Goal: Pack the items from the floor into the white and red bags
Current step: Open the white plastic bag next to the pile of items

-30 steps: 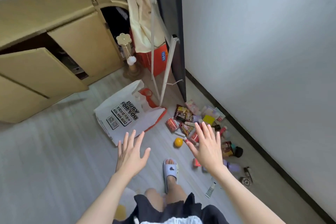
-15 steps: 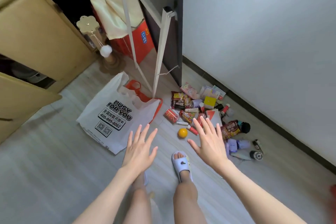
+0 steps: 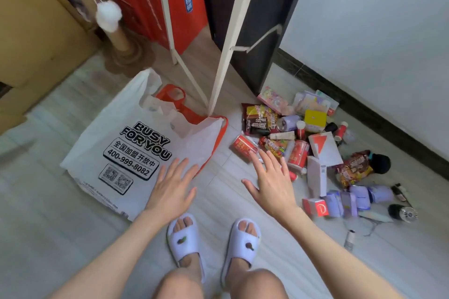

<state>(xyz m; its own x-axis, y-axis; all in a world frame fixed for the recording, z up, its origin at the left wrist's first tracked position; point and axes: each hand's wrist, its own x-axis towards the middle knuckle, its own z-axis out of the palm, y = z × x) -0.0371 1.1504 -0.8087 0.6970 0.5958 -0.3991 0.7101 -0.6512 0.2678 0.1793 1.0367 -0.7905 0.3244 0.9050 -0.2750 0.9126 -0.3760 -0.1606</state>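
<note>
A white plastic bag printed "BUSY FOR YOU" lies flat on the floor at left. A red bag lies under it, its handle and one edge showing. To the right is a heap of items: red cans, snack packets, a white and red box, purple packs and small bottles. My left hand hovers with spread fingers over the white bag's near right corner, holding nothing. My right hand hovers with spread fingers at the heap's near left edge, also holding nothing.
A white clothes rack's legs stand just behind the bags. A red box and a cat toy post are beyond, a tan cabinet at left, a white wall at right. My slippered feet stand below the hands.
The view has dropped and come closer to the floor. Both hands have moved forward and down, the left over the white bag, the right to the heap's edge.
</note>
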